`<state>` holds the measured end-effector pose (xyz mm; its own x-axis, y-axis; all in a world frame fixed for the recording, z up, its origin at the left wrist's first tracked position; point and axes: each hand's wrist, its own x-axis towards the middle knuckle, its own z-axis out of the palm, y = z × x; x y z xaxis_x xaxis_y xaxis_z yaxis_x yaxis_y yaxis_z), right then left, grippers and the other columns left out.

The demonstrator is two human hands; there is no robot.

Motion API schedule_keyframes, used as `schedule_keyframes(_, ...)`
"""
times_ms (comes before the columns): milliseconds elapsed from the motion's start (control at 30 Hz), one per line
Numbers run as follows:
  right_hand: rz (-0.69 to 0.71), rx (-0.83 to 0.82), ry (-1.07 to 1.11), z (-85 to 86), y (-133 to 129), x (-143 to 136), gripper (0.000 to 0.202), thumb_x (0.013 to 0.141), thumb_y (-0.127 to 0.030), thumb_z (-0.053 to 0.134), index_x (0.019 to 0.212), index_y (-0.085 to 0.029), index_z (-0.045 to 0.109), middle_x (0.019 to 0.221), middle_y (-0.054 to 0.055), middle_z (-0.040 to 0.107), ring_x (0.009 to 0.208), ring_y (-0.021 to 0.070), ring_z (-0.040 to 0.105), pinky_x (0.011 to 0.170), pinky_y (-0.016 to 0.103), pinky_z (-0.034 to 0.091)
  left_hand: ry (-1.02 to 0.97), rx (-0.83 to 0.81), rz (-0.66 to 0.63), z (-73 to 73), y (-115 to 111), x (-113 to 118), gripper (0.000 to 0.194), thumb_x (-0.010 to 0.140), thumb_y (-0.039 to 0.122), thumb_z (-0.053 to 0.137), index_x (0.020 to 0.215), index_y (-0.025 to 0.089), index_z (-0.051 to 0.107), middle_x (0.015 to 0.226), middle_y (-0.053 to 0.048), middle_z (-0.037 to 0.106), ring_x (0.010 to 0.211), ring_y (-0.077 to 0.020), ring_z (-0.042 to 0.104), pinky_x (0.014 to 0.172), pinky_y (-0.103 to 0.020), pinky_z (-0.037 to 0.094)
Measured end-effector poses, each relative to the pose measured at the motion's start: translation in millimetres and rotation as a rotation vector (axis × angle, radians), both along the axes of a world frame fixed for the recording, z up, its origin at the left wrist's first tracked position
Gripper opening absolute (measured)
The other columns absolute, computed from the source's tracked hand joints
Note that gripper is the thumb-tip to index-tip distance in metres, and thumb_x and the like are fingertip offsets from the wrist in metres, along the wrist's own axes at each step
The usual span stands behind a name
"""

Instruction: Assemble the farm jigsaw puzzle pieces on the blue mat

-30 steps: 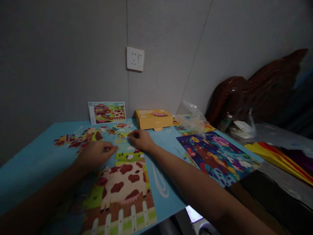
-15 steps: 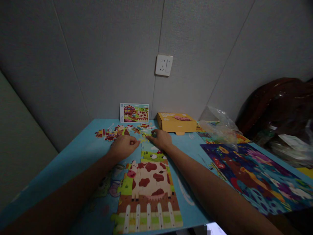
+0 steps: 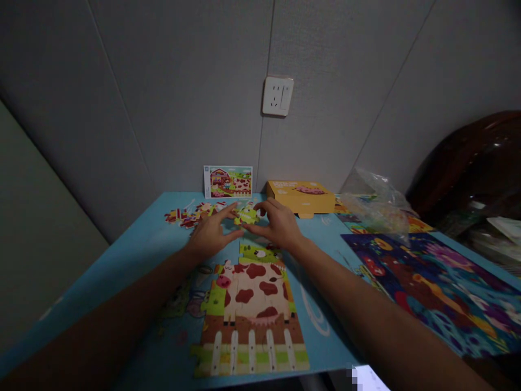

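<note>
A green jigsaw puzzle piece (image 3: 246, 215) is raised above the table beyond the partly joined puzzle. My right hand (image 3: 280, 224) grips it from the right, thumb at its lower edge and forefinger curled near its upper right. From the left, my left hand (image 3: 211, 234) holds its edge between forefinger and thumb. Nearer me lies the joined puzzle (image 3: 256, 296), showing a spotted cow, a white fence and a small sheep. Loose puzzle pieces (image 3: 189, 217) are heaped beyond my left hand, which partly hides them.
A picture card (image 3: 228, 182) of the farm scene leans against the wall. Beside it sits a yellow box (image 3: 301, 198). To the right are a clear plastic bag (image 3: 376, 209) and a dark blue illustrated sheet (image 3: 431, 288). A wall socket (image 3: 278, 96) is above the blue table (image 3: 118, 271).
Both hands have opened from tight pinches near the table, and the green piece now shows between them. The camera view has shifted slightly.
</note>
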<state>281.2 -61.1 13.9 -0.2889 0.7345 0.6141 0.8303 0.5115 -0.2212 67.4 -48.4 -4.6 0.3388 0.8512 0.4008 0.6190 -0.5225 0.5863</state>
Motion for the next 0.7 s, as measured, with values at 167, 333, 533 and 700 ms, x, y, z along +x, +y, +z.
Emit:
schedule_keyframes(167, 0.106, 0.087, 0.015, 2.5, -8, -6, 0.044, 0.082, -0.056, 0.066, 0.102, -0.017, 0.061, 0.089, 0.005, 0.061, 0.072, 0.0145, 0.056, 0.065, 0.027, 0.041, -0.093, 0.019, -0.02, 4.2, -8, 0, 0.067, 0.081, 0.031, 0.063, 0.144, 0.018, 0.046, 0.058, 0.005, 0.061, 0.041, -0.0072, 0.043, 0.048, -0.019, 0.037)
schedule_keyframes(333, 0.111, 0.144, 0.038, 1.3, -7, -6, 0.047, 0.081, -0.06, 0.065, 0.1, -0.017, 0.06, 0.086, 0.004, 0.061, 0.067, 0.0135, 0.054, 0.062, 0.026, 0.041, -0.068, 0.109, -0.01, 11.0, -14, 1, 0.063, 0.08, 0.029, 0.065, 0.14, 0.017, 0.053, 0.04, 0.011, 0.04, 0.041, -0.0087, 0.042, 0.056, -0.021, 0.042)
schedule_keyframes(533, 0.049, 0.209, 0.108, 0.9, -5, -5, 0.044, 0.082, -0.059, 0.065, 0.099, -0.018, 0.06, 0.085, 0.005, 0.062, 0.068, 0.0144, 0.055, 0.061, 0.027, 0.041, -0.084, 0.174, 0.179, 15.7, -15, 4, 0.074, 0.079, 0.036, 0.068, 0.145, 0.012, 0.045, 0.043, 0.01, 0.043, 0.044, -0.0097, 0.041, 0.052, -0.022, 0.037)
schedule_keyframes(700, 0.012, 0.239, 0.174, 2.7, -5, -3, 0.043, 0.081, -0.056, 0.067, 0.1, -0.018, 0.06, 0.084, 0.005, 0.061, 0.069, 0.0154, 0.056, 0.061, 0.028, 0.042, -0.091, 0.127, 0.184, 13.1, -13, 4, 0.062, 0.081, 0.037, 0.064, 0.137, 0.012, 0.056, 0.039, 0.011, 0.034, 0.039, -0.0086, 0.035, 0.047, -0.021, 0.034)
